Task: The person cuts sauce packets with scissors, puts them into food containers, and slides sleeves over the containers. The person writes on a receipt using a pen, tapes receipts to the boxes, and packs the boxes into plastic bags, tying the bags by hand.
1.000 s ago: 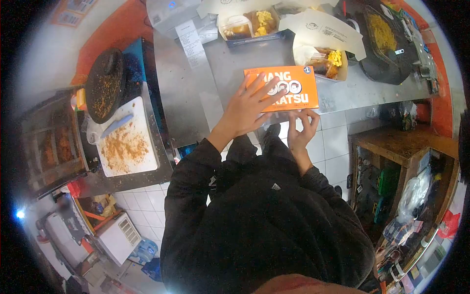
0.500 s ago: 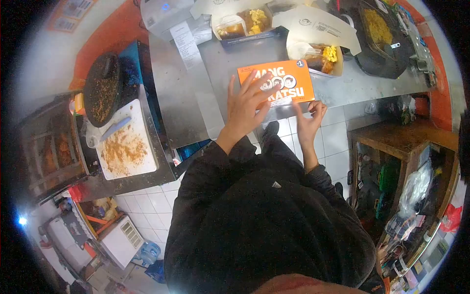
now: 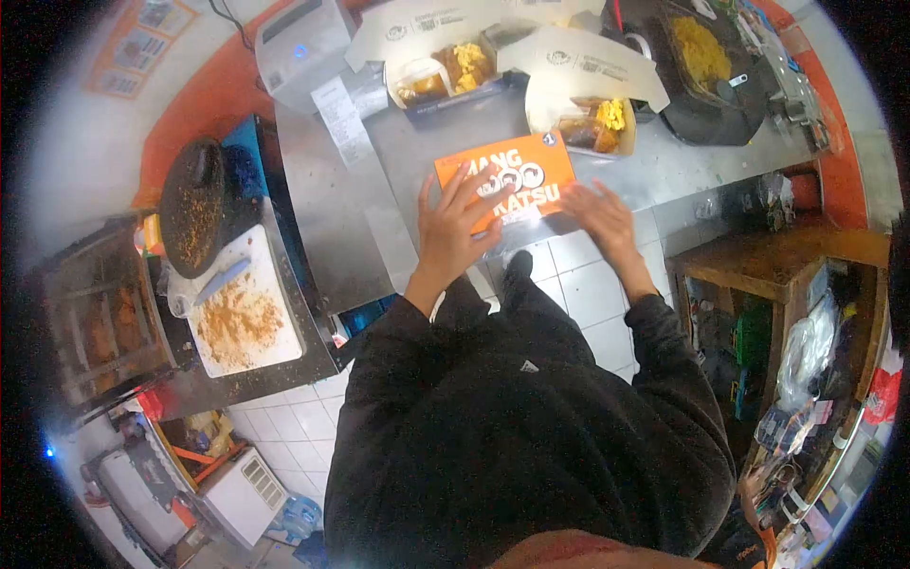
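Observation:
An orange cardboard food box [image 3: 545,161] with its printed lid closed lies near the front edge of the metal counter. My left hand [image 3: 453,223] rests over its left side, fingers spread across the lid. At the box's lower right corner is my right hand [image 3: 605,223], fingers stretched out toward the box and slightly blurred; whether they press on it I cannot tell. Behind the box stand two food boxes with raised lids: one at the left [image 3: 445,100] and one at the right [image 3: 607,144], both holding brown food and yellow egg-like pieces.
A paper receipt [image 3: 343,123] hangs from a white printer [image 3: 303,47] on the metal counter [image 3: 327,213]. To the left are a white cutting board [image 3: 284,322] with crumbs and a knife [image 3: 225,281], beside a dark round pan [image 3: 194,209]. A wooden shelf [image 3: 777,256] stands right.
My right hand has gone from curled fingers at the box's lower right corner to stretched fingers beside it. My left hand stays spread on the lid. The view has shifted slightly.

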Tool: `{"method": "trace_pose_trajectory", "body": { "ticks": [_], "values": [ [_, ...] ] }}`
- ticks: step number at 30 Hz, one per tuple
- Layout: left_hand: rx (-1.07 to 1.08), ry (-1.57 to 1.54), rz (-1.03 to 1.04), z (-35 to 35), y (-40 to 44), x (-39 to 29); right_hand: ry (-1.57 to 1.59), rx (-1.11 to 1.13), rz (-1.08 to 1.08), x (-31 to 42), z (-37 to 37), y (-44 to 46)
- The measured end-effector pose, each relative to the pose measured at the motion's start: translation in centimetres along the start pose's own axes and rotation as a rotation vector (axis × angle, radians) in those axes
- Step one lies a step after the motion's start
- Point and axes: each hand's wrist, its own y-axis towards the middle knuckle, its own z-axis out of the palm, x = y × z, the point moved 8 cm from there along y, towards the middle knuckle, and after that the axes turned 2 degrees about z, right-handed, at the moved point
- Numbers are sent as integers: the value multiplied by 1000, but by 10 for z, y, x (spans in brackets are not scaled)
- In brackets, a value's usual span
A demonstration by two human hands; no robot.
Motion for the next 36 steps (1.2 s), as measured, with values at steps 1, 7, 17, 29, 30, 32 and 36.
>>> {"method": "trace_pose_trajectory", "body": {
  "ticks": [1,7,17,29,30,32,36],
  "values": [
    [12,0,-18,0,1,0,95,-190,235,-41,-8,-20],
    [188,-76,-222,-9,76,24,36,-183,1160,-196,6,-41],
    [646,-77,-338,150,189,90,29,-75,1052,-184,9,-24],
    [37,107,-116,-43,159,-3,310,-418,937,-113,-89,18],
    [68,157,-171,-60,137,-6,320,-409,936,-100,-93,23],
    [104,155,-325,-81,89,-7,493,-272,985,-77,-84,34],
    [201,136,-540,-58,14,19,492,-103,912,-52,-33,32]
  ]
}}
